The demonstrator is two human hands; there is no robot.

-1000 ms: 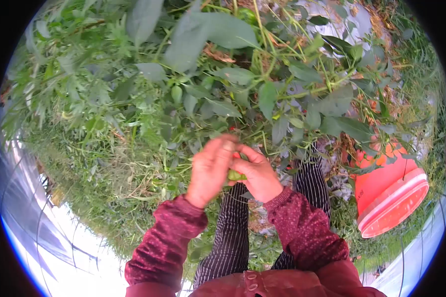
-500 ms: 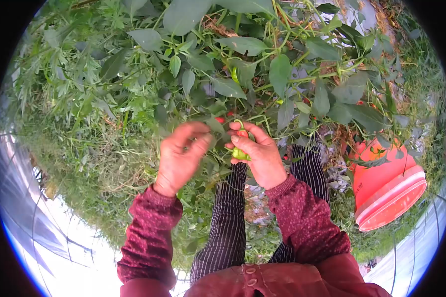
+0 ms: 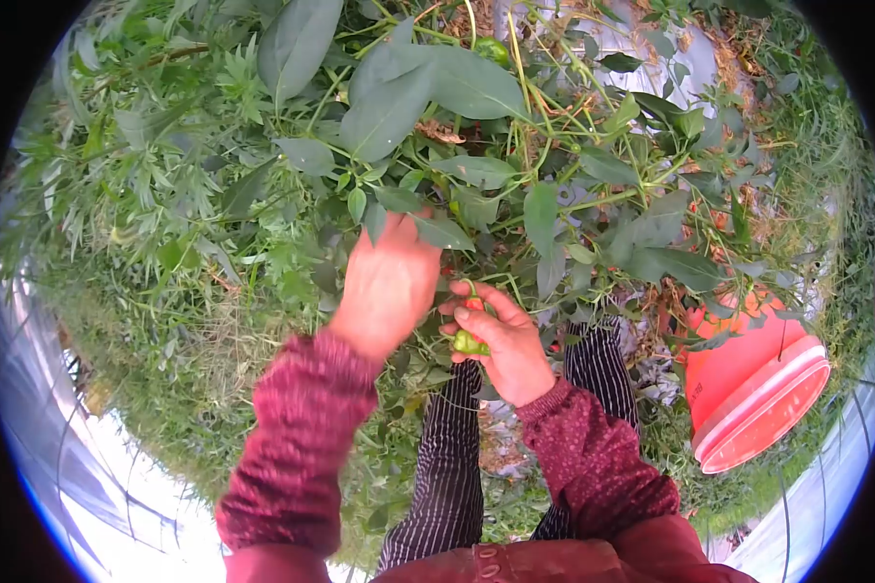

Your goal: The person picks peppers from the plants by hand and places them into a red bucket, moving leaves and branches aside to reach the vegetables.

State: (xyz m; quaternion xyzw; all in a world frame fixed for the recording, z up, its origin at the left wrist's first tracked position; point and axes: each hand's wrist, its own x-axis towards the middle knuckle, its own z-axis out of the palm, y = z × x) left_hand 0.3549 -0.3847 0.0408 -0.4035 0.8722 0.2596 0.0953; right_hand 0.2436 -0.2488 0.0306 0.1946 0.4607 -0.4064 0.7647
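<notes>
My right hand [image 3: 504, 348] is closed on a pepper [image 3: 470, 343], green at its lower part, with red and a curved green stem showing above my thumb. My left hand [image 3: 391, 282] reaches up into the pepper plant [image 3: 481, 173], to the left of and above the right hand. Leaves and motion blur hide its fingertips, so I cannot tell what they touch. Another green pepper [image 3: 492, 51] hangs among the leaves near the top of the view.
A red bucket [image 3: 739, 379] lies tilted at the right, its mouth facing down toward me. Feathery green weeds [image 3: 165, 253] grow thickly on the left. My legs in striped trousers [image 3: 447, 457] stand below my hands. Pale ground sheeting [image 3: 642, 58] shows at the upper right.
My left hand has moved up and to the right, in among the leaves. My right hand sits slightly lower in view and still holds the pepper. The view has shifted a little.
</notes>
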